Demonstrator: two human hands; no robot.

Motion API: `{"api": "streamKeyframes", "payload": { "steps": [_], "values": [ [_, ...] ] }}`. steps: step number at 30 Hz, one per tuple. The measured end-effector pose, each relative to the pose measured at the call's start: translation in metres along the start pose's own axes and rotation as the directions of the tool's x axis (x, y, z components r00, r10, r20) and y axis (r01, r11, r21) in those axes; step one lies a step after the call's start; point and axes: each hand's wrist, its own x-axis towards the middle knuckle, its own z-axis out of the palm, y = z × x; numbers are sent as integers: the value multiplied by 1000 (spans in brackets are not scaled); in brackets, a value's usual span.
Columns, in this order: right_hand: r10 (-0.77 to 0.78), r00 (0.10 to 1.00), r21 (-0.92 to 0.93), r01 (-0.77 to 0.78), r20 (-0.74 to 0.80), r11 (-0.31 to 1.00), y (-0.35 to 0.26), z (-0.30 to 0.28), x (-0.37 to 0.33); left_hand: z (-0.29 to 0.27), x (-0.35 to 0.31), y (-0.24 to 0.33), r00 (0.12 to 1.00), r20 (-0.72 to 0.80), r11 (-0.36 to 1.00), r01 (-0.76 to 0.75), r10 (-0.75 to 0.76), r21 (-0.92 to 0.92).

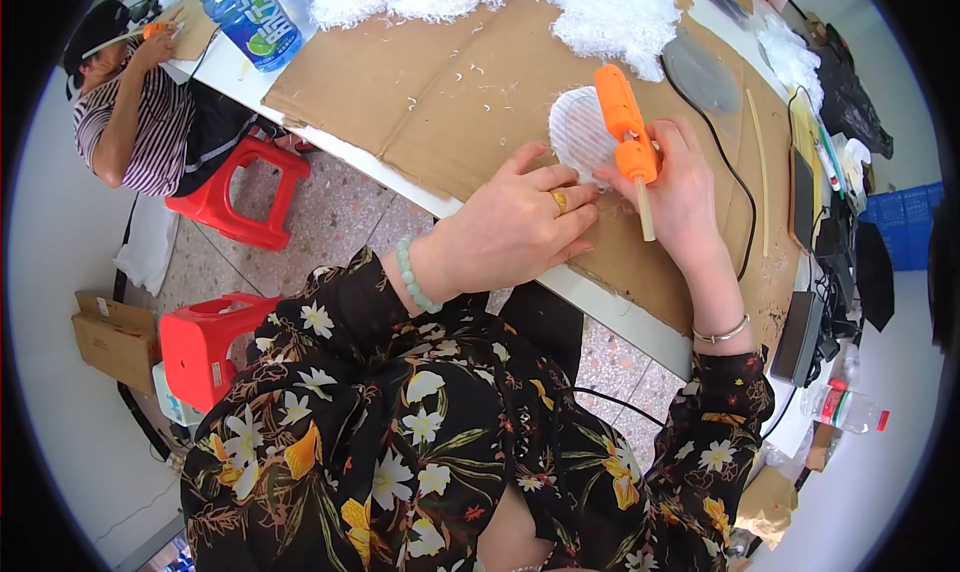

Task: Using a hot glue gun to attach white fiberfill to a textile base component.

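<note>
My right hand [688, 192] is wrapped round an orange hot glue gun [618, 107], its nozzle pointing away from me and a pale glue stick [645, 212] jutting from its rear. Under and beside the gun lies a white ribbed oval pad [578, 132] on a sheet of brown cardboard [440, 112]. My left hand [515, 217] rests at the pad's near edge, fingers spread and slightly bent, fingertips touching or very close to it. The gun and my fingers cover part of the pad's near right side.
White fluffy fabric [600, 17] heaps at the far side. A blue bottle [252, 22] stands at the far left. A black cord [735, 177] curves past my right hand, near a loose glue stick [757, 162]. Red stools [260, 227] and another person [130, 122] are left.
</note>
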Motion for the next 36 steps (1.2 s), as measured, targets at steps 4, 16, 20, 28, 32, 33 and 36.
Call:
{"api": "streamKeyframes", "payload": {
  "steps": [4, 16, 20, 28, 32, 33, 36],
  "values": [
    [-21, 990, 29, 25, -138, 999, 11, -14, 4, 1, -1, -1, 1000, 0, 1000, -4, 4, -16],
    [535, 841, 834, -353, 83, 425, 32, -36, -7, -2, 6, 0, 999, -35, 999, -1, 0, -32],
    [546, 824, 837, -401, 152, 372, 49, -36, -14, -11, 12, 7, 1000, -17, 998, -3, 4, 61],
    [515, 847, 934, -281, 133, 221, 48, -33, -17, -10, 31, 6, 997, 71, 1000, -24, 24, 0],
    [413, 909, 982, -117, 48, 145, 45, -34, -17, -5, 40, 7, 987, 128, 996, -93, 93, -6],
    [412, 910, 983, -115, 47, 143, 44, -35, -16, -5, 42, 6, 982, 151, 993, -116, 113, 9],
    [368, 925, 988, -130, 90, 85, 45, -35, -19, -3, 47, -1, 970, 202, 989, -143, 134, 29]
  ]
}}
